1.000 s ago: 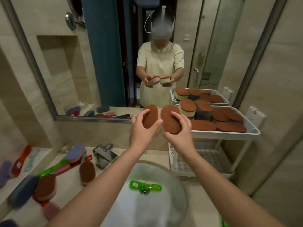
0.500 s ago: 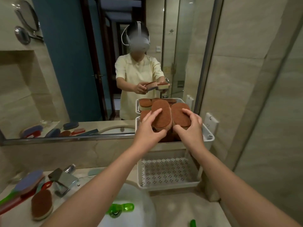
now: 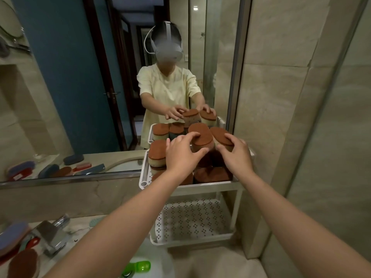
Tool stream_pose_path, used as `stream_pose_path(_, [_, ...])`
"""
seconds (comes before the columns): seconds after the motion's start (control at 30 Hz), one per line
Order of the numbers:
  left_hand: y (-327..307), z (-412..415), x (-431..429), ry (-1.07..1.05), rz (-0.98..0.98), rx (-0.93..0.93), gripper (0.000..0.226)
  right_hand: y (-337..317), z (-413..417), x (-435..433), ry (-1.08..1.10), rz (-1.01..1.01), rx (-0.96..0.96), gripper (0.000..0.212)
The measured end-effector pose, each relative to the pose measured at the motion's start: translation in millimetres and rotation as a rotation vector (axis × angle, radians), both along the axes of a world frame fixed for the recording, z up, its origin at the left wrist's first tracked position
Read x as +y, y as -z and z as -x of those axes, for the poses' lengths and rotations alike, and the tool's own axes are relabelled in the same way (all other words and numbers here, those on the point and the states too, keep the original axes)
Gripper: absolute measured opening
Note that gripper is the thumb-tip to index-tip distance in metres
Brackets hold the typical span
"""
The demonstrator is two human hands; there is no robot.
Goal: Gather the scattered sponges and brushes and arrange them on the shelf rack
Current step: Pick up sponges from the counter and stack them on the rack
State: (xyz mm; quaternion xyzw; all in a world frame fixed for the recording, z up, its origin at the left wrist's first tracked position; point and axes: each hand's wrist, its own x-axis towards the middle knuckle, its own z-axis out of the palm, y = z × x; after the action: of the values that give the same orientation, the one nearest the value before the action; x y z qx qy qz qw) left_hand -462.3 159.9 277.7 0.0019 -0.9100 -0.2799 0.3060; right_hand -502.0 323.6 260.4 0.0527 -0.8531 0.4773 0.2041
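Observation:
A white two-tier shelf rack (image 3: pixel 190 186) stands against the mirror at the counter's right end. Its upper tier is packed with stacked brown-topped oval sponges (image 3: pixel 157 154). My left hand (image 3: pixel 181 153) grips one brown-topped sponge (image 3: pixel 201 136) over the back of that tier, fingers curled over its top and thumb under its side. My right hand (image 3: pixel 235 155) grips a second sponge (image 3: pixel 220 133) just to the right, touching the first. The rack's perforated lower tier (image 3: pixel 192 219) holds nothing visible.
At the lower left lie a brown sponge (image 3: pixel 24 262), a blue-backed brush (image 3: pixel 12 236) and red and green handles beside a chrome faucet (image 3: pixel 51 234). A green-handled item (image 3: pixel 138 267) lies in the basin. The mirror (image 3: pixel 80 77) backs the counter; a tiled wall (image 3: pixel 291 117) closes the right.
Both hands have carried their sponges right and forward from above the basin to the top of the stacks on the rack's upper tier. The view has swung right toward the rack.

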Motion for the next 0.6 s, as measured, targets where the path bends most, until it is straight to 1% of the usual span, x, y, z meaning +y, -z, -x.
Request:
stream_pose_path(0.07, [4.4,5.2,1.9,-0.038,0.068,-0.013,0.053,4.7,7.3,-1.0,0.020,-0.041,-0.009,0.053])
stream_pose_path(0.3, [23.7,9.9,5.2,-0.104,0.205,-0.023,0.050,18.0,20.0,-4.0,0.062,-0.119,-0.045,0.052])
stream_pose_path(0.43, [31.9,10.2,5.6,-0.096,0.241,0.001,0.049,21.3,20.7,-6.7,0.053,-0.160,-0.046,0.049])
stream_pose_path(0.6, [35.1,12.5,4.1,-0.096,0.243,-0.005,0.045,24.2,17.7,-7.8,0.095,-0.228,-0.047,0.048])
